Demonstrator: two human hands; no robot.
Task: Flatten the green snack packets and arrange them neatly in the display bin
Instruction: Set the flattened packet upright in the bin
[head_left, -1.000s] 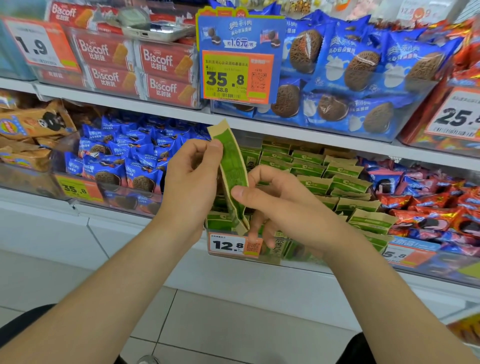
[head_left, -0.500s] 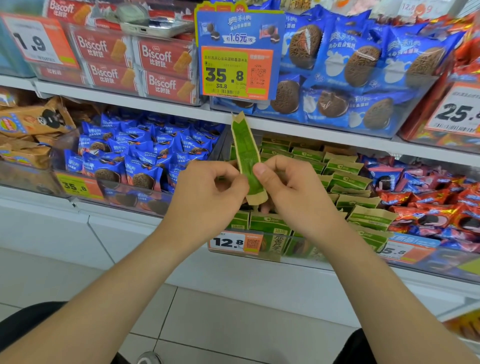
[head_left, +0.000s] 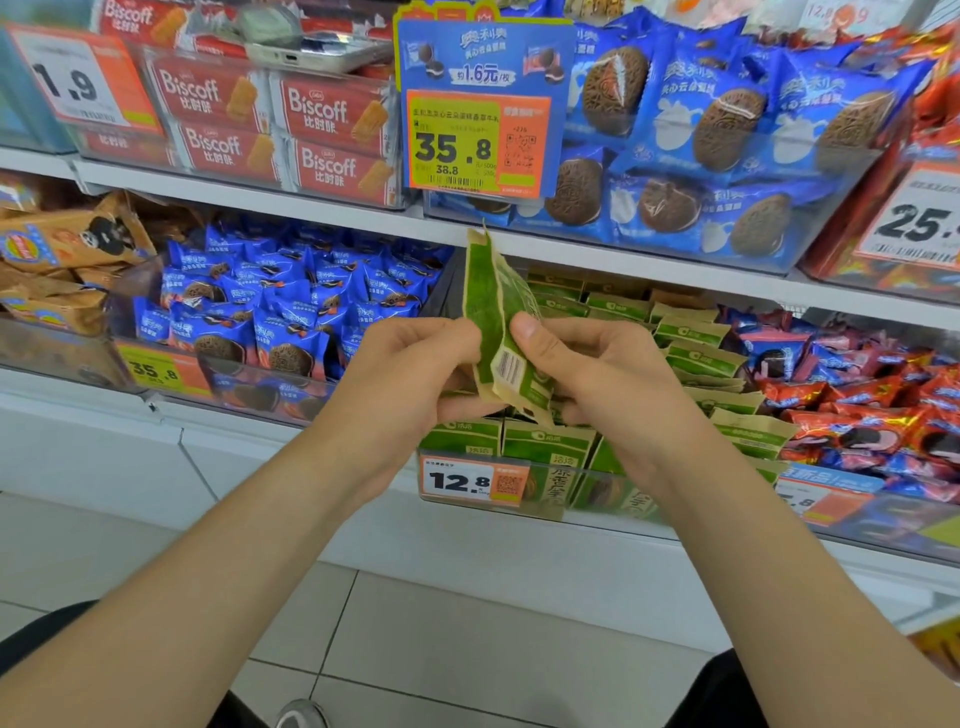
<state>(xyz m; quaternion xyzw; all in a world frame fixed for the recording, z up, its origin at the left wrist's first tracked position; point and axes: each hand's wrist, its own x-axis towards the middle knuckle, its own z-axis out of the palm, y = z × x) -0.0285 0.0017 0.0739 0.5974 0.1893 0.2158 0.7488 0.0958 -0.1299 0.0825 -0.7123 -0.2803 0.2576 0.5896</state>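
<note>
- Two grips, one packet: my left grip (head_left: 410, 374) and right grip (head_left: 587, 374) both close on the lower half of a green snack packet (head_left: 493, 306), likely to squeeze it flat.
- It stands upright, barcode toward me, held just above the display bin (head_left: 649, 499).
- Below, other green packets (head_left: 696, 358) lie in rows; this one probably joins them next.
</note>
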